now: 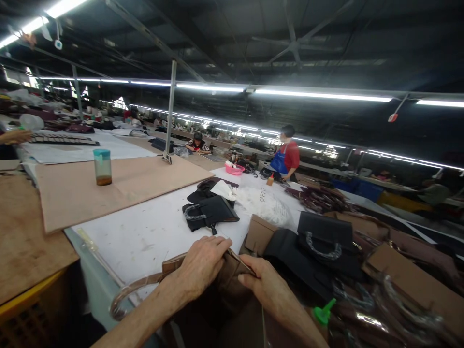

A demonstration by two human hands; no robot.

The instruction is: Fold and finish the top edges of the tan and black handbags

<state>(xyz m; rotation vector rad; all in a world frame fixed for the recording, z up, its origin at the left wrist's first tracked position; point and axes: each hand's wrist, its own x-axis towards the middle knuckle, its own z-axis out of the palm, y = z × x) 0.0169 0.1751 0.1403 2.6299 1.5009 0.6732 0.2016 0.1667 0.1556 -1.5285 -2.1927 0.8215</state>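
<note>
A brown handbag lies at the near edge of the white-topped table, its upper edge pinched between both hands. My left hand is closed over the edge on the left, fingers curled around it. My right hand grips the same edge from the right, thumb against the brown material. The bag's plastic-wrapped handle sticks out beyond my left forearm. Past my hands lies a small black handbag with a wrapped handle. The lower part of the brown bag is dark and partly hidden by my arms.
To the right lie a black bag, brown pieces and a green bottle tip. A plastic bag rests mid-table. A lidded cup stands on a tan board. A person in a blue apron stands across the table.
</note>
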